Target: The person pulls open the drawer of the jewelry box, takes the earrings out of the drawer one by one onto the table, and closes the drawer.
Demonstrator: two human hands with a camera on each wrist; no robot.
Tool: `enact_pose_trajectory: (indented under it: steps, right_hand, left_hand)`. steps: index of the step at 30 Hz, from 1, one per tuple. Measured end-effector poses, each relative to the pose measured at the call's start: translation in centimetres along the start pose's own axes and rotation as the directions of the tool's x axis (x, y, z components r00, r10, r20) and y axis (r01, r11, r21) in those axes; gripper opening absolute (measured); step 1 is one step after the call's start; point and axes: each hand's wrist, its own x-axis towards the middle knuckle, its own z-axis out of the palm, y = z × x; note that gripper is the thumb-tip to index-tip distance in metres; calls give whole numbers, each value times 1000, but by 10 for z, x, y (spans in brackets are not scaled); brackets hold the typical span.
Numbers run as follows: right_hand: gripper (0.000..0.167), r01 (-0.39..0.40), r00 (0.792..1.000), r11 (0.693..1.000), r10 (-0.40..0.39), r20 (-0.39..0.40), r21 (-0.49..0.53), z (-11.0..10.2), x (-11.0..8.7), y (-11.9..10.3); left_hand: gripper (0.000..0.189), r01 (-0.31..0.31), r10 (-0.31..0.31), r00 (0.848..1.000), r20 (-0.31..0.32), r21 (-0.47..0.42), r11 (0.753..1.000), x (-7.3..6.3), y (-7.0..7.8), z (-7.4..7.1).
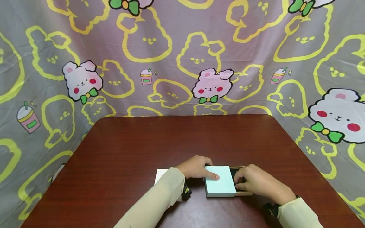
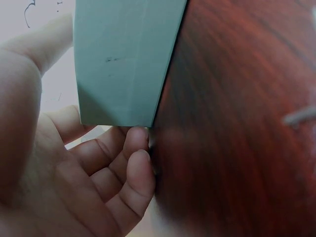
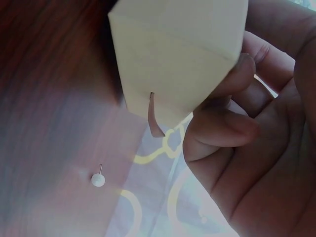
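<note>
A pale blue drawer box (image 1: 219, 186) lies near the front of the table, its tray (image 1: 243, 193) pulled partly out to the right and showing a dark inside. My left hand (image 1: 196, 167) holds the sleeve from the left, thumb on the lid; its fingers curl by the box's end (image 2: 123, 89) in the left wrist view. My right hand (image 1: 253, 179) reaches over the tray with bent fingers, the fingertips down inside. What they pinch there, if anything, I cannot tell. A short ribbon tab (image 3: 154, 121) hangs from the tray's cream end wall (image 3: 168, 69).
On the table by the tray's end lies a pearl stud earring (image 3: 98, 179), pin upward in the right wrist view. A white flat thing (image 1: 160, 174) sits partly hidden beneath my left forearm. Patterned cloth (image 1: 182, 63) hangs behind and beside the brown table (image 1: 182, 136).
</note>
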Motion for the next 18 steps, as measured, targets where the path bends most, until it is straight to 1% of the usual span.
enact_pose_trajectory:
  steps: [18]
  right_hand:
    - [15, -18, 1000, 1000, 18, 8, 11, -3, -1, -2]
  left_hand:
    - [48, 1, -1, 1000, -6, 7, 1000, 1, -1, 3]
